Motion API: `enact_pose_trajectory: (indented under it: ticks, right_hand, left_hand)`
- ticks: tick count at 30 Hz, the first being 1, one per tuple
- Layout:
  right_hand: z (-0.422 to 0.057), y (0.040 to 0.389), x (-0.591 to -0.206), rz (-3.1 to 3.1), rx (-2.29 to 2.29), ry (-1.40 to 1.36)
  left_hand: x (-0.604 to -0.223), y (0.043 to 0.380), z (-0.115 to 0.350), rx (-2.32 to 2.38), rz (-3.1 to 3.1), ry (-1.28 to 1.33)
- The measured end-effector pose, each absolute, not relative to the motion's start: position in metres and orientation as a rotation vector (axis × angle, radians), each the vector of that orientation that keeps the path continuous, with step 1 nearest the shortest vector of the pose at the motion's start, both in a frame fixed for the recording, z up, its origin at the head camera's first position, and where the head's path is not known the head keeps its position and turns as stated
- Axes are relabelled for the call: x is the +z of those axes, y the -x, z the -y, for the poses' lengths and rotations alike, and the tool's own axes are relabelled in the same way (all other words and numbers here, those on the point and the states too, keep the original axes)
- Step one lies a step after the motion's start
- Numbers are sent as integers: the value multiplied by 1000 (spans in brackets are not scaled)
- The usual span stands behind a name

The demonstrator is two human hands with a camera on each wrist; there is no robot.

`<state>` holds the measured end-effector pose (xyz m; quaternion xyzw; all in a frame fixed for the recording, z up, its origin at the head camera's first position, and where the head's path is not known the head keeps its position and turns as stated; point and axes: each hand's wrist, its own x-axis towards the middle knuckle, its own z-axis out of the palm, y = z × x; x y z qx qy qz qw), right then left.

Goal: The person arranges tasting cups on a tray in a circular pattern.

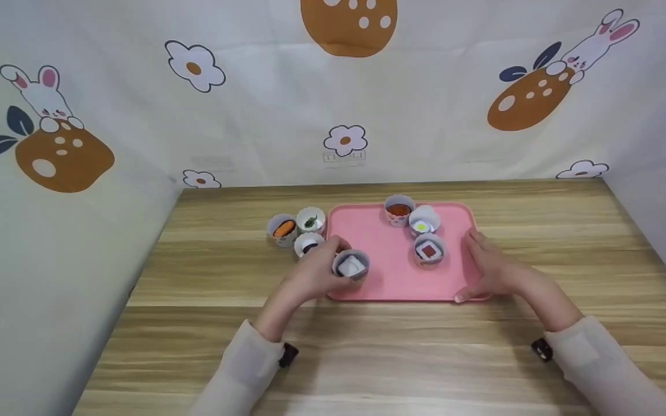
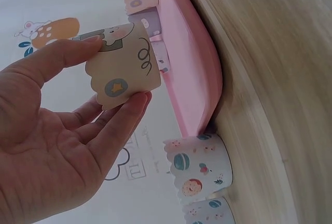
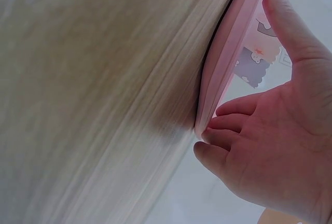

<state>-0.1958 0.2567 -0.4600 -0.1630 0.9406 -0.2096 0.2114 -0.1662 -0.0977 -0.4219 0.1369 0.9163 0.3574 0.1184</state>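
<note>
We see a paper cup (image 1: 351, 266) pinched in the left hand (image 1: 317, 269), well apart from the right hand (image 1: 494, 270), which lies spread against a pink tray (image 1: 391, 283), three filled cups (image 1: 429, 251) between the hands, nearer the right, and three more cups (image 1: 282, 230) just beyond the left.

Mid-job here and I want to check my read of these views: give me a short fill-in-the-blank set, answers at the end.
1. The left hand grips a paper cup whose contents are coloured ____.
2. The tray that the right hand touches is coloured ____.
3. In the left wrist view, the blue circle printed on the gripped cup frames a ____.
4. In the head view, the leftmost cup contains something coloured ____.

Missing words: white; pink; star; orange.
</note>
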Motion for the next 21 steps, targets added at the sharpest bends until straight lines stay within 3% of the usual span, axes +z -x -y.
enact_pose_trajectory:
  ticks: [21]
  right_hand:
    - [-257,195,-459,-2616,-601,471]
  left_hand:
    - [-426,171,67,965,-2663,-420]
